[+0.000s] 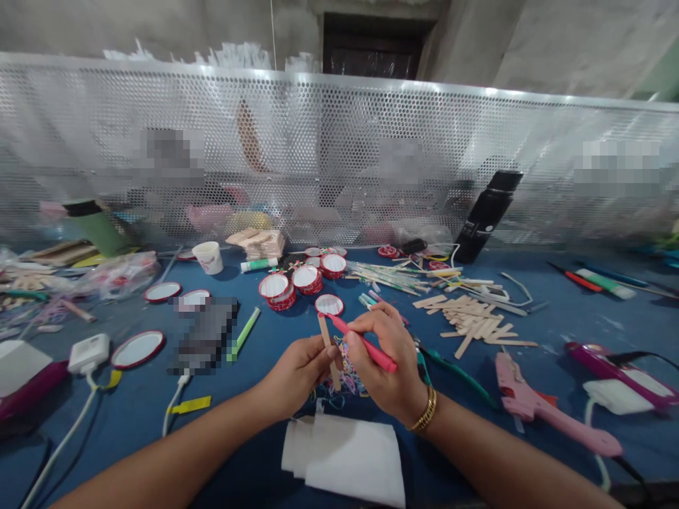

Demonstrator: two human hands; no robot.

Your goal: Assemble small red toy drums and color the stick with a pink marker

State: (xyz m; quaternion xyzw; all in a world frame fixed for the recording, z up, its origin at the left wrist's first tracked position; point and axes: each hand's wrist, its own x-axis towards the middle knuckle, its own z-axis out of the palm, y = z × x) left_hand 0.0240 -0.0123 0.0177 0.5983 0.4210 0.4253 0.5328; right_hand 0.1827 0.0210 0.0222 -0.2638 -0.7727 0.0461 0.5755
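Note:
My left hand [297,371] pinches a wooden craft stick [325,329] between thumb and fingers, holding it tilted above the table. A pink marker [380,354] sits in my right hand [390,353] like a pen, its tip beside the stick's upper end. That end shows a pinkish-red colour; whether the tip touches it I cannot tell. Under both hands lies a heap of small coloured rubber bands [350,378], partly hidden by them. Closer to me is a folded white cloth or paper [355,459]. Just beyond the stick lies a red-rimmed white disc [329,305].
Loose craft sticks [472,318] lie right of centre, near a pink glue gun [546,410]. Stacked red-rimmed discs [277,291], a paper cup [208,258] and a tilted black bottle [485,219] stand along a perforated metal panel [350,141]. A green marker [245,334] lies left.

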